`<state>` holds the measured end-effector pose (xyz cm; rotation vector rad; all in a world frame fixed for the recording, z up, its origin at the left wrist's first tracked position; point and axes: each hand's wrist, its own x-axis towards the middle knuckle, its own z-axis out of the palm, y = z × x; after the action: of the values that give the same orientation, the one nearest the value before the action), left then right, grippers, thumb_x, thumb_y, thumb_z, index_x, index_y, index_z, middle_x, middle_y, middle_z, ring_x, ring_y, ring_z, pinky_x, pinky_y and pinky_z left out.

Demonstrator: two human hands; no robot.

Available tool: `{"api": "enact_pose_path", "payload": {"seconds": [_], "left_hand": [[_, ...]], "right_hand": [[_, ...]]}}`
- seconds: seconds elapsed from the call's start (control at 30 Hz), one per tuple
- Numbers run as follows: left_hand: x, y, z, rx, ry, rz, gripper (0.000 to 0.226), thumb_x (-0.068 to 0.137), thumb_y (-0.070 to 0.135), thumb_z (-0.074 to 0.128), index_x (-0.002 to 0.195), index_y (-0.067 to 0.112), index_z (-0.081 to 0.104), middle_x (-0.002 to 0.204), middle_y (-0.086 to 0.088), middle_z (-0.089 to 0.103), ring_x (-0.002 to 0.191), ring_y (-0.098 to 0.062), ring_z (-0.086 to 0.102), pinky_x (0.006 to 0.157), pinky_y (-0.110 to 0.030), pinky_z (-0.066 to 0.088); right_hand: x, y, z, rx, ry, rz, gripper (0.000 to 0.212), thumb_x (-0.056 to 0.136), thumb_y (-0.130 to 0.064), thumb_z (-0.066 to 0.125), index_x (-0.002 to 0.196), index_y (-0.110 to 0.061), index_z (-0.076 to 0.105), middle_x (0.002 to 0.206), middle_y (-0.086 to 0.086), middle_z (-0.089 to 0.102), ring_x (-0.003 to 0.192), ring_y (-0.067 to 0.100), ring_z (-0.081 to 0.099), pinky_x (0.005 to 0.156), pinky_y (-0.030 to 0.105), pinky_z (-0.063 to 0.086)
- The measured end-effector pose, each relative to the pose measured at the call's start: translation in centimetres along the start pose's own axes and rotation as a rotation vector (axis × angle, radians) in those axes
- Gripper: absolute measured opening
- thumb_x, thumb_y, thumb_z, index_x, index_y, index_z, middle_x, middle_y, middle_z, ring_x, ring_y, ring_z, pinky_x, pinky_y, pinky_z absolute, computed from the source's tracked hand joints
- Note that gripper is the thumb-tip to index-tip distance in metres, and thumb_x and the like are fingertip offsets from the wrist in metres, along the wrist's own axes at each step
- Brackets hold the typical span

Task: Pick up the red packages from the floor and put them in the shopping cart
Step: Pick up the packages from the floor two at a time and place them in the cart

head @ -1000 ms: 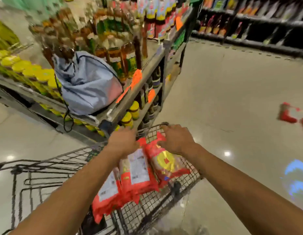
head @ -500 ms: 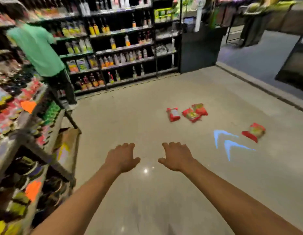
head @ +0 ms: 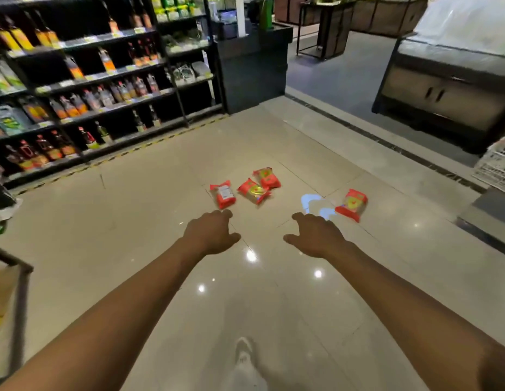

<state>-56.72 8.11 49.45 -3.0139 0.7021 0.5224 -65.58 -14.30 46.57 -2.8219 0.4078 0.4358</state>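
Observation:
Several red packages lie on the shiny tiled floor ahead of me. One with a white label (head: 223, 193) lies at the left, two more (head: 254, 191) (head: 267, 178) overlap just right of it, and another (head: 352, 204) lies apart to the right. My left hand (head: 211, 233) and my right hand (head: 316, 236) are stretched out in front, palms down, fingers loosely spread, both empty and short of the packages. The shopping cart is out of view.
Dark shelves of bottles (head: 84, 100) line the left and back. A black counter (head: 252, 66) stands at the back, a cabinet (head: 448, 91) at the right, a white crate (head: 496, 165) at the right edge. Blue light marks (head: 313, 203) glow on the floor. A metal rack (head: 17, 294) stands at left.
One second ago both hands rested on red packages in the cart. The view has since swung away from the cart to the floor, and the packages now appear closer than half a second ago.

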Motion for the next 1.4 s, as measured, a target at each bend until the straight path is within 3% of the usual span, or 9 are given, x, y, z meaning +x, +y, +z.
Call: {"api": "enact_pose_path", "payload": {"seconds": [0.17, 0.4, 0.6, 0.77, 0.9, 1.13, 1.27, 1.4], "left_hand": [[12.8, -1.2, -2.2, -0.014, -0.006, 0.022, 0.066, 0.097, 0.053, 0.057, 0.153, 0.021, 0.043, 0.143, -0.007, 0.06, 0.129, -0.03, 0.059, 0.098, -0.041, 0.05], [30.2, -2.2, -7.3, -0.052, -0.053, 0.018, 0.068, 0.099, 0.052, 0.054, 0.156, 0.018, 0.039, 0.148, -0.008, 0.056, 0.135, -0.029, 0.055, 0.102, -0.042, 0.05], [42.1, -0.7, -10.5, -0.024, -0.066, 0.034, 0.068, 0.098, 0.05, 0.056, 0.154, 0.017, 0.04, 0.146, -0.009, 0.057, 0.133, -0.029, 0.056, 0.1, -0.042, 0.049], [53.3, 0.2, -12.0, -0.037, -0.082, -0.037, 0.063, 0.096, 0.051, 0.055, 0.149, 0.018, 0.046, 0.138, -0.009, 0.061, 0.126, -0.03, 0.06, 0.1, -0.043, 0.05], [62.1, 0.7, -12.5, -0.067, -0.135, -0.126, 0.065, 0.095, 0.052, 0.057, 0.15, 0.019, 0.045, 0.144, -0.006, 0.058, 0.128, -0.029, 0.059, 0.099, -0.042, 0.051], [76.8, 0.3, -11.2, -0.156, -0.195, -0.267, 0.063, 0.096, 0.051, 0.057, 0.149, 0.019, 0.044, 0.146, -0.009, 0.057, 0.131, -0.032, 0.057, 0.1, -0.045, 0.05], [86.4, -1.7, -7.9, -0.218, -0.256, -0.315, 0.064, 0.096, 0.053, 0.054, 0.148, 0.017, 0.045, 0.145, -0.014, 0.056, 0.131, -0.035, 0.057, 0.111, -0.05, 0.044], [96.5, -4.6, -2.8, -0.313, -0.311, -0.352, 0.07, 0.097, 0.053, 0.055, 0.153, 0.015, 0.04, 0.152, -0.013, 0.05, 0.137, -0.036, 0.052, 0.104, -0.047, 0.047]], "right_hand": [[10.6, 1.3, -3.7, -0.026, 0.003, 0.02, 0.068, 0.101, -0.056, 0.053, 0.155, -0.016, 0.041, 0.134, 0.01, 0.064, 0.133, 0.031, 0.054, 0.097, 0.04, 0.047], [25.1, 2.4, -10.3, -0.047, -0.013, 0.077, 0.067, 0.102, -0.054, 0.051, 0.157, -0.017, 0.039, 0.149, 0.011, 0.055, 0.135, 0.033, 0.053, 0.106, 0.042, 0.045], [36.8, 5.5, -14.3, 0.001, -0.03, 0.109, 0.066, 0.102, -0.053, 0.051, 0.156, -0.016, 0.04, 0.148, 0.01, 0.055, 0.137, 0.033, 0.051, 0.106, 0.042, 0.044], [49.6, 8.9, -15.8, 0.041, -0.083, 0.082, 0.066, 0.101, -0.053, 0.053, 0.155, -0.016, 0.04, 0.148, 0.011, 0.055, 0.137, 0.033, 0.051, 0.108, 0.043, 0.045], [60.7, 11.4, -17.8, 0.083, -0.149, 0.052, 0.066, 0.101, -0.052, 0.054, 0.155, -0.016, 0.04, 0.149, 0.011, 0.055, 0.137, 0.032, 0.052, 0.108, 0.042, 0.044], [79.3, 13.2, -19.4, 0.006, -0.256, 0.017, 0.063, 0.101, -0.05, 0.053, 0.152, -0.014, 0.043, 0.145, 0.014, 0.057, 0.133, 0.035, 0.055, 0.104, 0.043, 0.047], [90.0, 12.9, -17.5, -0.046, -0.327, 0.002, 0.062, 0.101, -0.051, 0.053, 0.15, -0.014, 0.044, 0.143, 0.013, 0.058, 0.132, 0.034, 0.055, 0.102, 0.043, 0.048], [100.4, 12.8, -13.2, -0.039, -0.399, 0.044, 0.062, 0.101, -0.049, 0.055, 0.15, -0.013, 0.044, 0.146, 0.013, 0.057, 0.134, 0.033, 0.054, 0.106, 0.044, 0.048]]}}
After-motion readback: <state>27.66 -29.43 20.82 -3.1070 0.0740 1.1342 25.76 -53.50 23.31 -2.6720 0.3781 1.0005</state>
